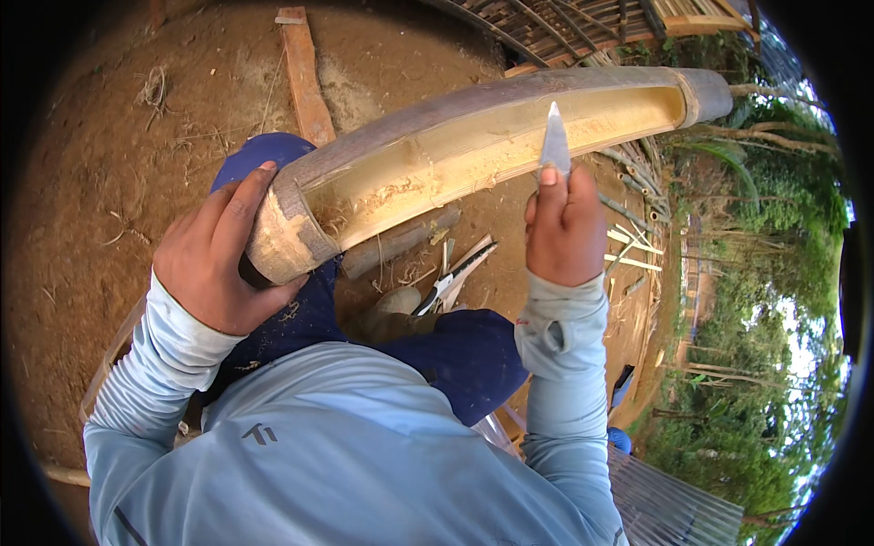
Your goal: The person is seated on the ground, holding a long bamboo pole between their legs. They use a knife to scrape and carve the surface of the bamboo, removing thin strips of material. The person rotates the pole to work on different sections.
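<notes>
A thick bamboo section (391, 136), cut open lengthwise, lies across my knee and slants up to the right. Its pale hollow inside holds curled shavings (391, 193). My left hand (214, 246) is wrapped round the bamboo's near left end, thumb underneath and fingers over the top. In my right hand (566, 227) is a knife (554, 141), its pointed blade directed away from me, thumb pressed on the blade's base. The blade overlaps the bamboo's open side in view; whether it touches the wall I cannot tell. The knife's handle is hidden in my fist.
On the ground beyond my knees lie a short log (401, 244) and a saw (451, 284) beside my foot. A wooden plank (305, 77) lies at the far left. Bamboo poles (637, 182) and pale strips (635, 250) are at right, with a slatted bamboo structure (583, 27) at the back.
</notes>
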`<action>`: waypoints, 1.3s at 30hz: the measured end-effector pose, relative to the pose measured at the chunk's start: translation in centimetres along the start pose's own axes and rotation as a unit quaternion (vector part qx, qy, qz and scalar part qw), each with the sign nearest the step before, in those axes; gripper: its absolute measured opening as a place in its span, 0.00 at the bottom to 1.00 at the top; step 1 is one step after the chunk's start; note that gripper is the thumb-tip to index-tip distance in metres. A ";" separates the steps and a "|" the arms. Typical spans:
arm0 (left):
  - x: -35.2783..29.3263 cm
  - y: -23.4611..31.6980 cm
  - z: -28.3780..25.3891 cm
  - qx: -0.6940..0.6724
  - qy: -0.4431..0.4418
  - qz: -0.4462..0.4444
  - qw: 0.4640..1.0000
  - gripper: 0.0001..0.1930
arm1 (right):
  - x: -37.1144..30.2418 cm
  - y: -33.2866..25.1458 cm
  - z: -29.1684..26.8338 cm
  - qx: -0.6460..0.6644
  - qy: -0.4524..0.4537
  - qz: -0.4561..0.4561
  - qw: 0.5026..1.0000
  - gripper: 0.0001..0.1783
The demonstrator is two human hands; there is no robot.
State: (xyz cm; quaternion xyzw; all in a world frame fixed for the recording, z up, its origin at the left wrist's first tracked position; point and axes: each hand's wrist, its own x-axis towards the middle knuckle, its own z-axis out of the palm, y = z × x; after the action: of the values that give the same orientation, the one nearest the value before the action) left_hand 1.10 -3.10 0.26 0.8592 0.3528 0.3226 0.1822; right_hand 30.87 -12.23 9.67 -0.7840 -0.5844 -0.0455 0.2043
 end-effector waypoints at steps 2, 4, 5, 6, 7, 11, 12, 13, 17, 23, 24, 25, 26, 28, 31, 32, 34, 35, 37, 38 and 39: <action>0.0 -0.2 0.1 0.004 -0.007 -0.003 1.000 0.54 | -1.0 -0.7 1.1 0.003 -0.013 -0.021 1.000 0.16; 0.1 0.0 0.1 0.000 -0.009 -0.003 1.000 0.53 | -3.7 -3.0 3.2 0.023 -0.044 -0.082 0.995 0.18; 0.0 -0.1 0.0 0.000 -0.005 -0.006 1.000 0.53 | -3.1 -3.2 2.2 0.046 -0.094 -0.064 0.992 0.19; -0.1 -0.1 0.0 -0.002 -0.005 -0.007 1.000 0.53 | -2.4 -2.6 1.6 0.049 -0.064 -0.025 0.996 0.18; -0.2 -0.1 -0.1 0.000 -0.006 -0.004 1.000 0.53 | -1.4 -1.9 1.2 0.051 -0.034 0.014 0.998 0.17; -0.1 -0.3 0.1 0.000 -0.008 -0.003 1.000 0.53 | -2.7 -2.9 2.7 0.028 -0.003 -0.004 1.000 0.17; -0.1 -0.2 0.1 0.001 -0.008 -0.004 1.000 0.53 | -3.7 -3.2 3.5 0.008 0.002 -0.057 0.998 0.17; 0.0 -0.1 0.1 -0.002 -0.010 -0.005 1.000 0.53 | -3.7 -3.3 3.3 0.052 -0.020 -0.040 0.998 0.14; -0.2 -0.2 -0.3 -0.004 -0.018 -0.004 1.000 0.54 | -0.9 -2.3 1.1 0.058 -0.007 0.042 0.997 0.11; 0.1 -0.3 0.0 -0.004 -0.015 -0.003 1.000 0.54 | -3.6 -4.4 3.1 0.049 -0.062 -0.058 0.995 0.12; -0.1 -0.2 -0.1 -0.003 -0.019 -0.005 1.000 0.54 | -3.3 -4.2 2.7 0.048 -0.068 -0.063 0.995 0.12; -0.2 -0.3 -0.3 -0.004 -0.025 -0.010 1.000 0.54 | -2.4 -3.8 2.3 0.074 -0.062 -0.011 0.995 0.11; -0.1 -0.3 -0.3 -0.007 -0.029 -0.014 0.999 0.54 | -2.4 -3.6 2.5 0.059 -0.055 -0.012 0.997 0.11; -0.1 -0.4 -0.2 -0.007 -0.029 -0.016 0.999 0.53 | -2.6 -3.2 2.8 0.031 -0.040 -0.013 0.999 0.11; 0.2 -0.4 0.0 -0.009 -0.023 -0.007 1.000 0.53 | -4.6 -4.7 3.8 0.062 -0.078 -0.027 0.995 0.11; 0.2 -0.4 -0.1 -0.008 -0.023 -0.012 1.000 0.53 | -3.9 -4.5 3.3 0.075 -0.108 -0.028 0.991 0.11; -0.1 -0.4 -0.3 -0.011 -0.030 -0.015 0.999 0.53 | -2.3 -3.9 2.1 0.072 -0.069 0.034 0.994 0.10; -0.1 -0.5 -0.3 -0.010 -0.030 -0.017 0.999 0.53 | -1.7 -3.7 2.0 0.069 -0.049 0.061 0.995 0.10; 0.0 -0.6 -0.1 -0.007 -0.033 -0.014 0.999 0.53 | -4.0 -5.1 3.7 0.057 -0.049 0.000 0.997 0.10; 0.0 -0.6 -0.1 0.001 -0.030 -0.011 0.999 0.53 | -4.9 -5.5 4.3 0.052 -0.048 -0.033 0.997 0.11; 0.0 -0.5 -0.1 0.008 -0.028 -0.009 1.000 0.53 | -4.6 -5.1 4.3 0.075 -0.062 -0.031 0.995 0.11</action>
State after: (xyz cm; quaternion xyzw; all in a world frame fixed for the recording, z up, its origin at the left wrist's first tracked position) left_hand 0.79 -2.71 0.06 0.8663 0.3578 0.2939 0.1876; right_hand 23.97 -13.61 5.69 -0.7491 -0.6218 0.0407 0.2247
